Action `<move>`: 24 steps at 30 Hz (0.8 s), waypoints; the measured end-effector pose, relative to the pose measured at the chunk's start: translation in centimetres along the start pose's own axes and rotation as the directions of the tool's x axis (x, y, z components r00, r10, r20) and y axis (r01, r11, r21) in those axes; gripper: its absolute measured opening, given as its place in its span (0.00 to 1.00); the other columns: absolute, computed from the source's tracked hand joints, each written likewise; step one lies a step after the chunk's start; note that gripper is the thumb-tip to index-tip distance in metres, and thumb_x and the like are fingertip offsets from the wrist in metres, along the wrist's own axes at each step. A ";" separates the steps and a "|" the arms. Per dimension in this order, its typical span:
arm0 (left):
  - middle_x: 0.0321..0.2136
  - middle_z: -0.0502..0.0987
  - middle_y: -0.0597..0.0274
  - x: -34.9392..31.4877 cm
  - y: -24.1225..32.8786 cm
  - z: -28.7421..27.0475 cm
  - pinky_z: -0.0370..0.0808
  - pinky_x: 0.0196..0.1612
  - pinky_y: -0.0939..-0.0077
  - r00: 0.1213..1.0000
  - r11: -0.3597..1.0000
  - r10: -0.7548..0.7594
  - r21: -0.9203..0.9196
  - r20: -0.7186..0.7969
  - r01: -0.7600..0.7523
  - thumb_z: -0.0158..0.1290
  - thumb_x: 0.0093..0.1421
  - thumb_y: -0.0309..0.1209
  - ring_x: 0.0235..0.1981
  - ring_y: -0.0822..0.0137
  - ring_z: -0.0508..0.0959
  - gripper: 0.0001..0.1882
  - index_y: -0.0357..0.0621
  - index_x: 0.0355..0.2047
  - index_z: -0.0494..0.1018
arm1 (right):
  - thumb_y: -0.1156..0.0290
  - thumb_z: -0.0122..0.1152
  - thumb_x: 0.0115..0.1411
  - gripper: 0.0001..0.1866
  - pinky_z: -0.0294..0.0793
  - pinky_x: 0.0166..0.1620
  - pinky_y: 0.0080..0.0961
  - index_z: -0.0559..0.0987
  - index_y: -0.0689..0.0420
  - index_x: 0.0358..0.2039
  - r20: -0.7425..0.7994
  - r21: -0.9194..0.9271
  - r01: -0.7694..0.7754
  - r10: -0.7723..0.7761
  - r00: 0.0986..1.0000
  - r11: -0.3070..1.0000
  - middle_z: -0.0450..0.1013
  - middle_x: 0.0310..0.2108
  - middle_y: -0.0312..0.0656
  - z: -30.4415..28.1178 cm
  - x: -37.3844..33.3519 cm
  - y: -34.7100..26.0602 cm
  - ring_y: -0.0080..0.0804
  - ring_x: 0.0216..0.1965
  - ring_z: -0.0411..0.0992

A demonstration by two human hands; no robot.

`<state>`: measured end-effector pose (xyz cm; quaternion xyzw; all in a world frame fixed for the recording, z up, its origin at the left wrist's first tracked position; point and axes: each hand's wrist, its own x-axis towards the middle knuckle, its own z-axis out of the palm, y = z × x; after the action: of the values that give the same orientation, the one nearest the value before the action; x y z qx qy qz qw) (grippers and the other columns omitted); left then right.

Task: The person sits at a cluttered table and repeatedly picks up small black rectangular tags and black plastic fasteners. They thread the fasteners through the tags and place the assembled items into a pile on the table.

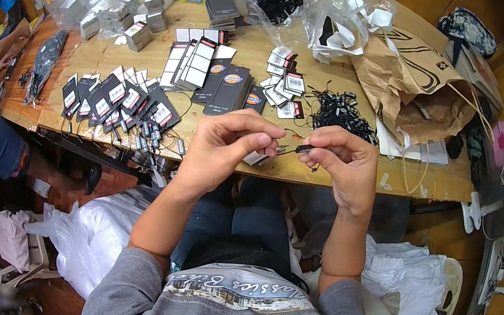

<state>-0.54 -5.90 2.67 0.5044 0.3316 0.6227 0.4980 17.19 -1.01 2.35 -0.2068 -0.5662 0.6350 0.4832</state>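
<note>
My right hand (350, 168) pinches a black hang-tag string (304, 148) by its small dark plastic end piece. Thumb and fingertips of my left hand (227, 143) are closed on the thin cord of that string, just left of the end piece. Under the left fingertips lies a small white tag (255, 158) at the table's near edge, partly covered by the hand. Beyond my right hand is a tangled heap of black strings (342, 111). Black tags with strings attached (120, 100) lie fanned out to my left.
Stacks of black cards (231, 86), white-faced labels (191, 62) and small barcode tags (284, 82) cover the middle of the wooden table (203, 129). A brown paper bag (406, 83) stands at the right. Another person's arm (4, 50) works at the far left.
</note>
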 end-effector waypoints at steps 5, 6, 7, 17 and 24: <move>0.22 0.70 0.64 -0.2 0.0 0.9 0.68 0.30 0.85 1.000 0.999 -0.023 0.040 0.001 0.023 0.48 0.50 0.19 0.25 0.76 0.70 0.09 0.33 0.33 0.66 | 0.85 0.55 0.45 0.07 0.68 0.28 0.12 0.74 0.67 0.27 -0.016 -0.138 0.058 -0.061 0.998 0.989 0.68 0.26 0.39 1.2 -0.3 -1.0 0.20 0.24 0.67; 0.22 0.69 0.64 -0.2 0.0 0.9 0.68 0.30 0.85 1.000 0.999 0.001 0.052 0.011 -0.002 0.48 0.50 0.19 0.25 0.76 0.70 0.10 0.33 0.34 0.65 | 0.85 0.55 0.45 0.07 0.68 0.28 0.12 0.74 0.66 0.27 -0.015 -0.155 0.064 -0.067 0.998 0.986 0.68 0.26 0.39 1.4 -0.3 -1.1 0.20 0.24 0.67; 0.22 0.69 0.64 -0.1 0.0 0.9 0.68 0.30 0.85 1.000 0.998 0.007 0.057 0.012 -0.007 0.48 0.49 0.19 0.24 0.76 0.70 0.10 0.33 0.34 0.64 | 0.85 0.55 0.45 0.07 0.67 0.28 0.11 0.74 0.66 0.27 -0.015 -0.172 0.070 -0.074 0.997 0.983 0.68 0.26 0.39 1.4 -0.2 -1.1 0.19 0.24 0.67; 0.20 0.68 0.65 0.1 0.4 0.9 0.66 0.27 0.87 0.999 0.986 0.028 0.165 0.022 -0.031 0.49 0.47 0.18 0.23 0.78 0.70 0.12 0.35 0.33 0.61 | 0.84 0.55 0.45 0.06 0.67 0.27 0.11 0.74 0.66 0.27 0.003 -0.216 0.077 -0.078 0.997 0.973 0.67 0.26 0.38 1.3 -0.1 -1.2 0.19 0.24 0.67; 0.19 0.68 0.66 0.4 0.7 1.1 0.65 0.26 0.88 0.997 0.975 0.049 0.212 0.054 -0.059 0.49 0.46 0.17 0.22 0.79 0.69 0.13 0.35 0.34 0.61 | 0.84 0.55 0.45 0.06 0.66 0.26 0.11 0.74 0.66 0.26 0.079 -0.300 0.113 -0.094 0.992 0.947 0.67 0.25 0.38 1.3 0.0 -1.6 0.19 0.23 0.67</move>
<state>0.36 -5.84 3.68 0.5787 0.3706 0.5843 0.4318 16.77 -1.83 4.20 -0.2283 -0.6824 0.5203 0.4600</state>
